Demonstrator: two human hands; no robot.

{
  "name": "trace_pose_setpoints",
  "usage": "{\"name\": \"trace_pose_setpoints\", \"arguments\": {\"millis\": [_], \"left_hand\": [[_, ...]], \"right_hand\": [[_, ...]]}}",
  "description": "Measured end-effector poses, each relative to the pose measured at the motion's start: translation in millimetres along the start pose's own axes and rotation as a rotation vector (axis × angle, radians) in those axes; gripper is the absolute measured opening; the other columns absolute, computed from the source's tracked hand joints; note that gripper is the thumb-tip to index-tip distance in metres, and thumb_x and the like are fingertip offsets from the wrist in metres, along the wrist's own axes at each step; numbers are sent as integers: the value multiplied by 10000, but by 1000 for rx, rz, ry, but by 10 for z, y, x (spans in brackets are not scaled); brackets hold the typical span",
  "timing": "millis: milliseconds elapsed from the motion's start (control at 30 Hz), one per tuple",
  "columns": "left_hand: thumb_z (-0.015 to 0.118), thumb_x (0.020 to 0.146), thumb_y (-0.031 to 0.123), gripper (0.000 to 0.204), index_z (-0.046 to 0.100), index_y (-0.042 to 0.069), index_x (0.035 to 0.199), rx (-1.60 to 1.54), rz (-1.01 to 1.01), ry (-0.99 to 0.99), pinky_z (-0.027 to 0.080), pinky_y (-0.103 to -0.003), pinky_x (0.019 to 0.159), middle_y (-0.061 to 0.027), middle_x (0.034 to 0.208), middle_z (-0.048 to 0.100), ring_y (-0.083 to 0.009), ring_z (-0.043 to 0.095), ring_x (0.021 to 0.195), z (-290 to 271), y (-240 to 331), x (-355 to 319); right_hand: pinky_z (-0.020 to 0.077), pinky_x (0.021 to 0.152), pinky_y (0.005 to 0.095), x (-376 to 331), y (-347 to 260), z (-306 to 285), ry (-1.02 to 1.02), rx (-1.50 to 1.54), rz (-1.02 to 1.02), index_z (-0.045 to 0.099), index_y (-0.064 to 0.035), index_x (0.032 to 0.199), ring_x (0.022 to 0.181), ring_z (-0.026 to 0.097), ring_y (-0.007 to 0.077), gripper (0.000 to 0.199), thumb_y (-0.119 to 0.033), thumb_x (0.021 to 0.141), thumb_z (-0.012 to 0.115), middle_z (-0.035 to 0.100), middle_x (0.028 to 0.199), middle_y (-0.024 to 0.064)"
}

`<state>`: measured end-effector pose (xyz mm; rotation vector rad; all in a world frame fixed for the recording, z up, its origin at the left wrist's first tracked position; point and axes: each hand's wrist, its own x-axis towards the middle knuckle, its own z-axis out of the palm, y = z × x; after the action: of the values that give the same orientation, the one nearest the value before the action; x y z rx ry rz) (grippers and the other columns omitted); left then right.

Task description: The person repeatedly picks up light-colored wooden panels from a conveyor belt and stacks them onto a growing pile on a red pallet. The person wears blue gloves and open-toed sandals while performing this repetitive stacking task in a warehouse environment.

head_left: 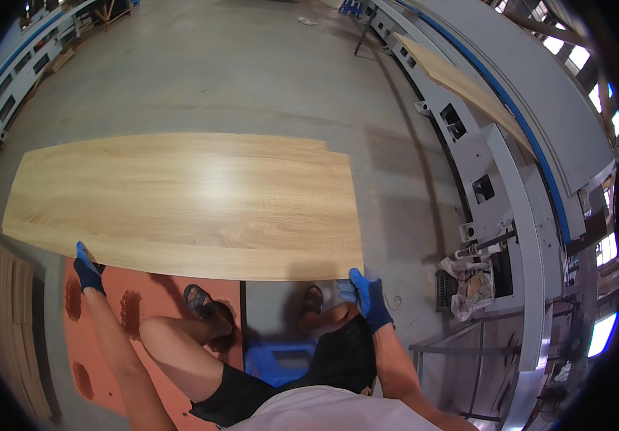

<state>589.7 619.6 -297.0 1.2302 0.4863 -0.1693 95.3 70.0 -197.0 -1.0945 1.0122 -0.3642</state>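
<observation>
A wide, light wood-grain board (180, 208) stretches across the view in front of me, with a small notch at its far right corner. My left hand (88, 269), in a blue and dark glove, is closed on the near edge toward the left end. Its thumb lies on top and the other fingers are mostly hidden underneath. At the near right corner, my right hand (368, 296) grips the board in a blue glove, fingers partly below the edge. My legs are bent beneath the board's near side.
A blue plastic stool (281, 359) is under me, beside an orange-red panel (173, 359) with dark patches. Brown stacked sheets (1, 323) stand at left. A long grey machine (460, 136) runs along the right, bearing another wood board (460, 79); crumpled plastic (471, 287) sits beside it.
</observation>
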Motion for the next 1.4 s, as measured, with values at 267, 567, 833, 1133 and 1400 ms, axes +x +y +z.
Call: {"name": "trace_pose_setpoints", "arguments": {"millis": [267,567,833,1133,1400], "left_hand": [[438,886,571,777,166,188,1505,37,-106,96,48,-523,1119,-47,1570,154,-307,167,1428,8,132,3],[565,823,589,656,475,133,1286,184,-116,247,315,-603,942,-131,1310,489,-386,460,1171,-363,183,405],[460,914,470,391,554,131,1085,84,-32,38,464,-402,681,-65,988,593,-245,581,845,156,33,135],[489,860,578,482,575,104,840,404,103,345,377,-394,389,-93,586,486,-242,480,458,89,201,41],[411,891,562,734,570,-114,1131,660,63,413,436,-435,916,-342,1118,578,-442,535,1118,499,-117,-548]], "right_hand": [[555,537,322,105,-8,289,-43,-57,25,503,-28,1209,646,643,207,293,-165,950,507,646,894,140],[516,459,302,133,-43,400,-93,-82,36,534,-1,1137,565,616,182,237,-145,950,510,644,802,132],[601,633,379,313,-8,247,-19,-72,63,563,63,1127,772,686,308,316,-192,947,514,645,959,190],[556,523,320,208,8,355,-55,-161,-31,538,-16,1170,697,680,239,382,-325,947,515,673,897,157],[562,695,381,298,179,240,-252,90,98,516,-44,1212,821,664,299,400,-359,970,467,640,1047,180]]}}
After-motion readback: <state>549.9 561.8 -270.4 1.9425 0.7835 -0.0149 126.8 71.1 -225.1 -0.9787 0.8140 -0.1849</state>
